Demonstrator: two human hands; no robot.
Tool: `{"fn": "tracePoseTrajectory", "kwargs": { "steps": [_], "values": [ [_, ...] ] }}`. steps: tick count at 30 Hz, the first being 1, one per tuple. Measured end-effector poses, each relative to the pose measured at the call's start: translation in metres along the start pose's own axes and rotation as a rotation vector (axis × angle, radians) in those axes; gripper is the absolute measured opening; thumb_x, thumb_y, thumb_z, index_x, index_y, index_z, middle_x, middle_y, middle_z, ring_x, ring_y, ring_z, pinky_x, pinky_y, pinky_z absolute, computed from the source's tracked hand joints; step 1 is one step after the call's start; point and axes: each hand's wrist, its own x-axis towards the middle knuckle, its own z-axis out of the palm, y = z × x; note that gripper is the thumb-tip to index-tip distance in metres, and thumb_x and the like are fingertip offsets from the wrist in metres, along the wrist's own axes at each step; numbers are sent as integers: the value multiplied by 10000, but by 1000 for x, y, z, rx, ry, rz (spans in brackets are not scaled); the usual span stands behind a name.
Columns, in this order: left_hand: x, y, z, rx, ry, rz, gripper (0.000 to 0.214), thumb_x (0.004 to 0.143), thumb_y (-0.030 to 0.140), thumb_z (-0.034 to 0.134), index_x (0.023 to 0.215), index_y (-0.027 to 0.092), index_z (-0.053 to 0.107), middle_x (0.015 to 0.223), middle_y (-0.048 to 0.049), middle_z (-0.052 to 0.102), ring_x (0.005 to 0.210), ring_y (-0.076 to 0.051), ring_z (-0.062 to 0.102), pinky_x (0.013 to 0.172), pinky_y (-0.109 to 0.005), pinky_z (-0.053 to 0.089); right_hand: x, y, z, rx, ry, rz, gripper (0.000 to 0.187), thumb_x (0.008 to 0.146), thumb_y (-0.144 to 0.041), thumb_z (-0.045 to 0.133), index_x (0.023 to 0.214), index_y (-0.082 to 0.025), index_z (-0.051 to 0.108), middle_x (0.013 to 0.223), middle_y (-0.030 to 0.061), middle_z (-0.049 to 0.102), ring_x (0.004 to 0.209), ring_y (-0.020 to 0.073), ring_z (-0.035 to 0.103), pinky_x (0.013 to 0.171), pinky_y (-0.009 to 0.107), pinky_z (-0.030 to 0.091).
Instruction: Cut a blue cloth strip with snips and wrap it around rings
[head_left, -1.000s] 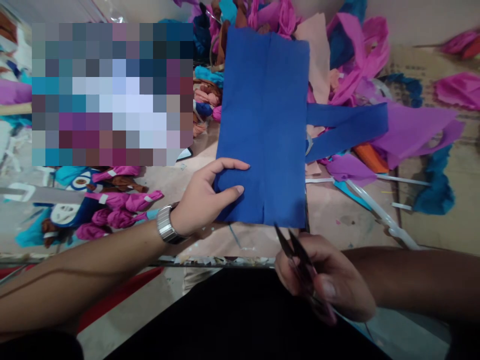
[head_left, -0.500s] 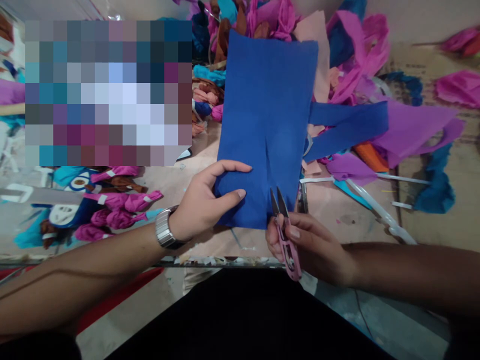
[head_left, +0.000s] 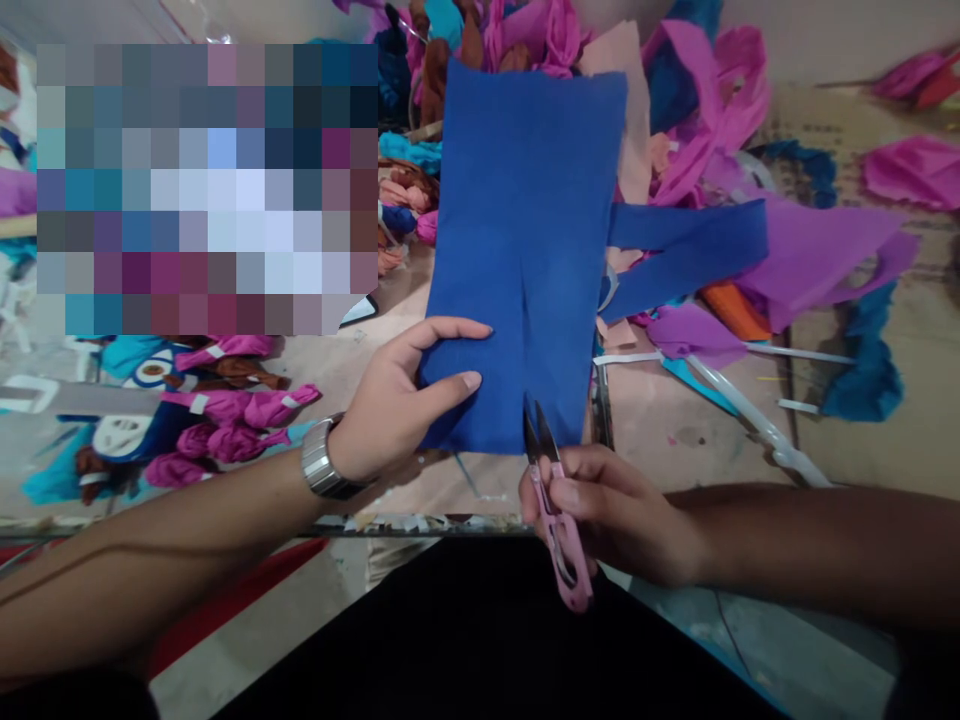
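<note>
Grips pink snips in the right hand, fingers curled round the handle. Points the slightly parted blades to 12 o'clock, with the tips at the near edge of a blue sheet. Pinches the near left corner of that sheet with the left hand, thumb and forefinger showing on top, other fingers hidden beneath. Wears a watch on that wrist.

Keeps the sheet in the middle of the view, spread flat over the counter; cannot tell whether lifted or resting. Runs long from 6 to 12 o'clock, short edges near and far. Points its far edge at a heap of pink and blue scraps at 12 to 1 o'clock.

Looks part-way through the cutting. Appears to carry one slit already, running from the near edge toward 12 o'clock and ending below mid-height, right where the blade tips sit. Leaves the panels to either side whole, as far as can be seen. Shows blue strips at 3 o'clock, just beside the sheet's right edge. Shows pink bundles at 9 o'clock on the counter, well apart from both hands.
</note>
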Motion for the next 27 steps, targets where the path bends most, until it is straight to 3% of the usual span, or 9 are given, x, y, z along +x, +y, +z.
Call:
{"fn": "tracePoseTrajectory", "kwargs": {
  "steps": [12, 20, 27],
  "values": [
    [-2, -1, 1, 8, -60, 15, 440, 852, 406, 848, 1224, 209, 719, 1154, -85, 736, 870, -185, 696, 692, -283, 606, 1, -2, 0, 79, -128, 8, 405, 959, -508, 736, 922, -106, 712, 589, -26, 622, 403, 48, 460, 389, 156, 324],
    [-1, 2, 1, 74, -58, 60, 415, 838, 377, 852, 1204, 224, 729, 1225, -88, 718, 1015, -218, 689, 792, -309, 617, 2, -3, -1, 62, -79, 27, 428, 957, -542, 731, 966, -115, 697, 626, -22, 652, 404, 47, 494, 388, 149, 336],
    [-1, 2, 2, -6, -74, -23, 420, 838, 397, 858, 1196, 222, 725, 1090, -68, 741, 834, -183, 703, 662, -285, 604, 5, -1, -1, -46, 28, 75, 430, 991, -560, 705, 1002, -130, 696, 625, -27, 657, 446, 67, 576, 403, 143, 411]
  ]
}}
